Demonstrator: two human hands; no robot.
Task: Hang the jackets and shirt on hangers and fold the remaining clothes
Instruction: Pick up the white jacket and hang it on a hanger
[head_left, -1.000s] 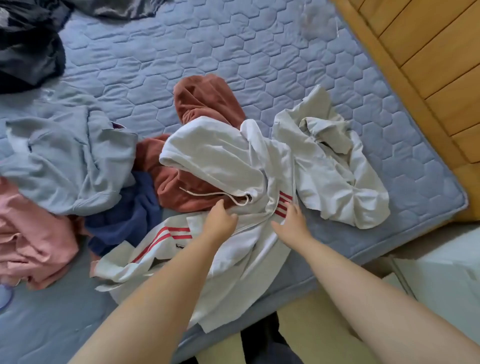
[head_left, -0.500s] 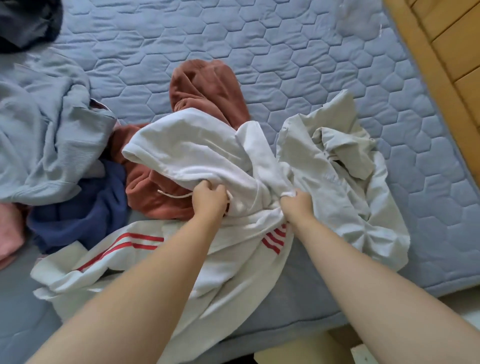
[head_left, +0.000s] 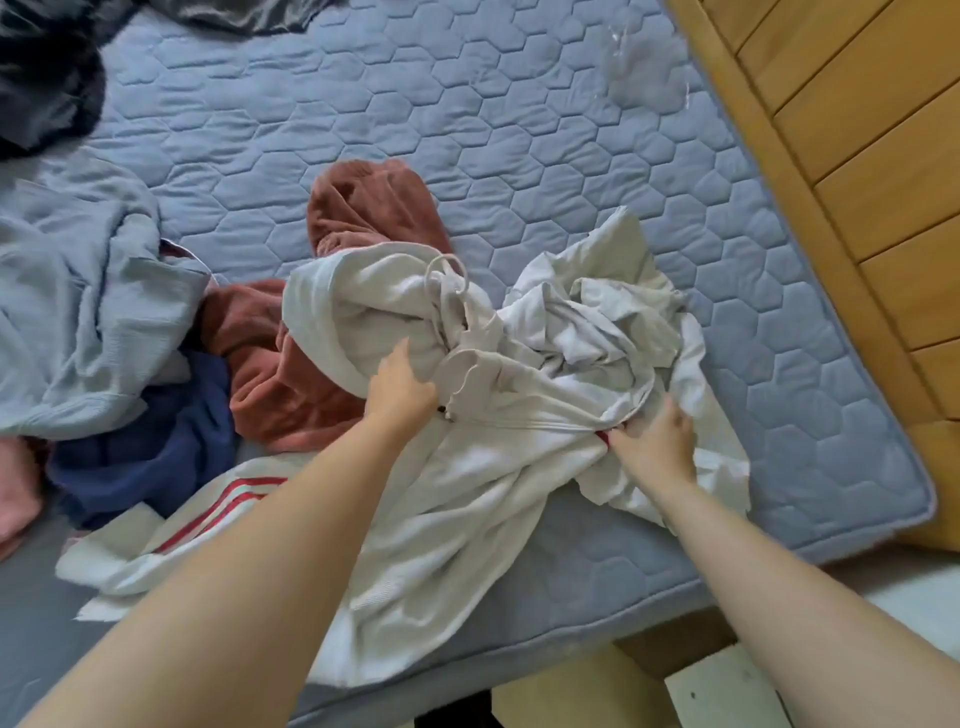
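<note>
Early stage, nothing hung or folded: left hand (head_left: 400, 387) grips the white jacket (head_left: 467, 499), hangers (head_left: 460, 338) at its twelve o'clock, right hand (head_left: 654, 444) hold indeterminate, other clothes (head_left: 104, 322) heaped at nine o'clock.
</note>
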